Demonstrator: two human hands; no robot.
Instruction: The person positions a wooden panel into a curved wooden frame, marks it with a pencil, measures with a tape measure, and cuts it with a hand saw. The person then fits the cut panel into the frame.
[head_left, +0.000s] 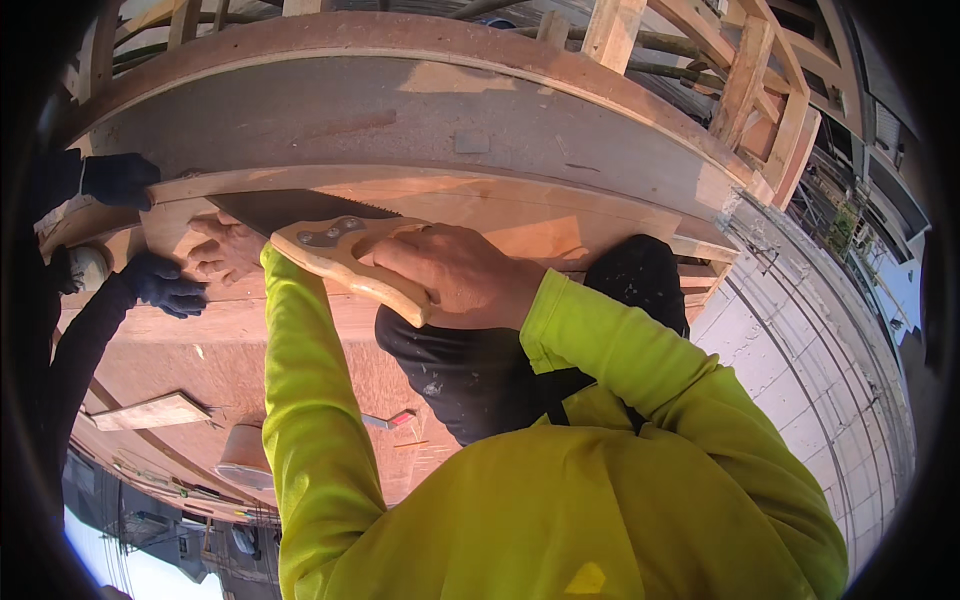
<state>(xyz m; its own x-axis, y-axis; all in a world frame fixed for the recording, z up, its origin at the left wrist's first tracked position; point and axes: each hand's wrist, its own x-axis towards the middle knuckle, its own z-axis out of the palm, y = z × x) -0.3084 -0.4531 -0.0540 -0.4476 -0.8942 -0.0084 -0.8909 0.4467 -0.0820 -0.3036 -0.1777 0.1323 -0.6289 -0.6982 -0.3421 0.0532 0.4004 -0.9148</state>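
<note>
My right hand [455, 275] is wrapped round the pale wooden handle of a handsaw [330, 240]. The dark saw blade points to the left, with its toothed edge on the far side, and lies over a long wooden board [550, 225]. Whether the teeth touch the wood I cannot tell. Beyond the handle, my left hand [225, 248] rests on the board with fingers apart, partly hidden by the blade and my yellow-green sleeve. At the left, a co-worker's dark-gloved hands [165, 285] are at the board's end.
Behind the board runs a grey strip [350, 115] with a timber edge, and wooden framing [745, 85] stands beyond. My dark-trousered knee [635, 280] is beside the board. Below lie a red-ended tool [390, 420], a bucket [245, 455] and a loose plank [150, 412]. Rebar [810, 370] runs at right.
</note>
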